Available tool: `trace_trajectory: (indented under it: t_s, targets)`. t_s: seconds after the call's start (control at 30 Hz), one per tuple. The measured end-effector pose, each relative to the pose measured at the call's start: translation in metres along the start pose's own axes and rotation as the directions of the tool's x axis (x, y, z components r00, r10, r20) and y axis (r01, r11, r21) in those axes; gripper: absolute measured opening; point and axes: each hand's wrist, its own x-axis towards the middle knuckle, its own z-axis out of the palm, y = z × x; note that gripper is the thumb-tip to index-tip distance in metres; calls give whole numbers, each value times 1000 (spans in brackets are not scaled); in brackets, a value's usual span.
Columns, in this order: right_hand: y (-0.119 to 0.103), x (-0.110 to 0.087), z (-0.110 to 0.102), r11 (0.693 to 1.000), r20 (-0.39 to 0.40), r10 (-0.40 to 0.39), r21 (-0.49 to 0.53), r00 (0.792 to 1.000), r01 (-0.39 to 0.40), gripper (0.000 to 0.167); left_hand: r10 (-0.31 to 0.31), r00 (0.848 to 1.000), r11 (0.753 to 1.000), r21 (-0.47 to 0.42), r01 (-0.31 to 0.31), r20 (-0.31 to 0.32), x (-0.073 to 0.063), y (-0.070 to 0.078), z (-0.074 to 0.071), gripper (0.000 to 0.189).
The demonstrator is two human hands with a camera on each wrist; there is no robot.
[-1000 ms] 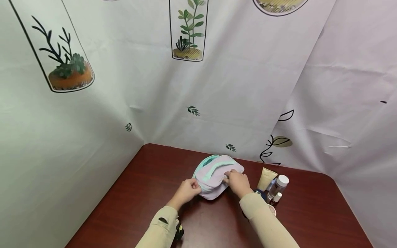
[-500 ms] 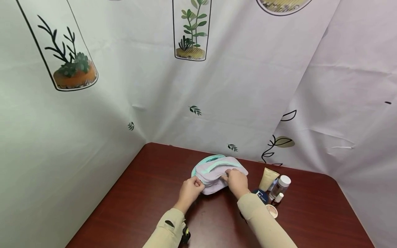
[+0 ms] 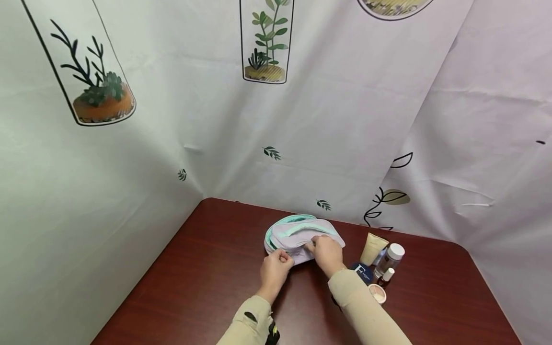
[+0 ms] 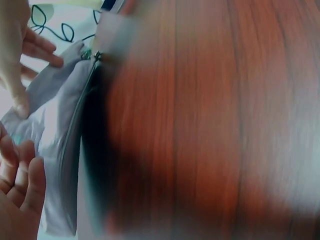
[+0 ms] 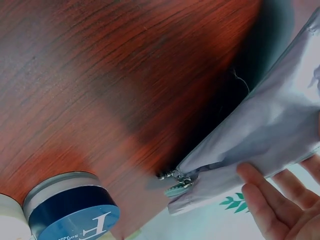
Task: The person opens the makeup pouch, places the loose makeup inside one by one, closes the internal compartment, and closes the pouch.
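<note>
A lavender cosmetic bag [image 3: 304, 235] with mint trim lies near the table's back edge. Its mint lining shows at the far left side, where it gapes. My left hand [image 3: 275, 270] pinches the near-left edge with curled fingers; whether it holds a zip pull is hidden. On the right, my right hand [image 3: 327, 254] grips the lid, thumb and fingers on its fabric. In the left wrist view the zip [image 4: 80, 107] runs along the bag's side. The right wrist view shows metal zip pulls [image 5: 177, 178] at one corner, apart from the right fingers [image 5: 275, 200].
Right of the bag stand a beige tube [image 3: 373, 249], a white-capped clear bottle [image 3: 390, 258] and a small white-capped bottle [image 3: 386, 276]. A dark blue round jar [image 3: 362, 272] and an open powder compact [image 3: 377, 293] are nearer. A printed cloth wall [image 3: 241, 158] borders the brown table [image 3: 207, 268].
My left hand has slid to the right along the bag's near edge. The bag's front has flattened and drawn back, while the right hand keeps its grip on the lid.
</note>
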Motion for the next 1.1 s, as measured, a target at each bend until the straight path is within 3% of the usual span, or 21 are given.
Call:
trace_trajectory:
  t_s: [0.2,0.33,0.43,0.5,0.53,0.57,0.6,0.7,0.73,0.77,0.8,0.87,0.93,1.0,1.03,1.1]
  targets:
    - [-1,-3,2,1000,0,-14,-6,1000,14,25,-22,997,999,-41,19,-67,-7,5,14,12]
    - [0,-3,2,1000,14,-1,-13,1000,1,26,-18,997,998,-61,14,-71,-7,6,19,11]
    - [3,-5,1,1000,26,1,-18,1000,-1,27,1,1000,999,-48,-1,-3,-5,4,14,8]
    - [6,-7,1,1000,28,-9,-17,1000,9,27,21,992,998,-61,-13,125,-2,1,7,5]
    - [8,-8,1,1000,28,-16,-18,999,16,27,39,976,995,-96,-19,214,0,-2,2,3]
    - [11,-10,0,1000,29,-25,-17,999,26,28,58,948,990,-139,-15,312,3,-5,-3,3]
    - [14,-11,-1,999,30,-36,-10,999,37,28,73,908,983,-185,6,413,7,-8,-9,5]
    - [26,-16,-6,996,57,-87,38,995,85,29,89,744,957,-262,120,663,19,-20,-30,11]
    - [31,-18,-8,993,79,-106,59,991,101,29,83,695,954,-259,152,714,24,-24,-37,12]
    - [36,-20,-10,990,102,-124,85,987,115,29,73,659,956,-240,167,748,28,-28,-44,11]
    - [41,-21,-12,985,127,-142,117,982,127,28,63,634,960,-221,174,771,33,-32,-51,11]
    - [51,-22,-15,975,183,-171,173,968,139,28,41,607,966,-187,179,794,42,-38,-60,9]
    - [60,-23,-18,964,236,-195,226,952,141,29,32,600,968,-173,179,799,49,-43,-64,9]
    - [66,-24,-19,953,279,-221,267,935,145,33,24,617,969,-169,178,786,55,-45,-64,10]
    - [67,-25,-20,949,295,-230,280,927,147,34,24,634,971,-169,170,773,57,-45,-62,10]
    - [67,-26,-22,943,305,-253,289,918,164,35,34,689,977,-169,129,724,61,-45,-57,10]
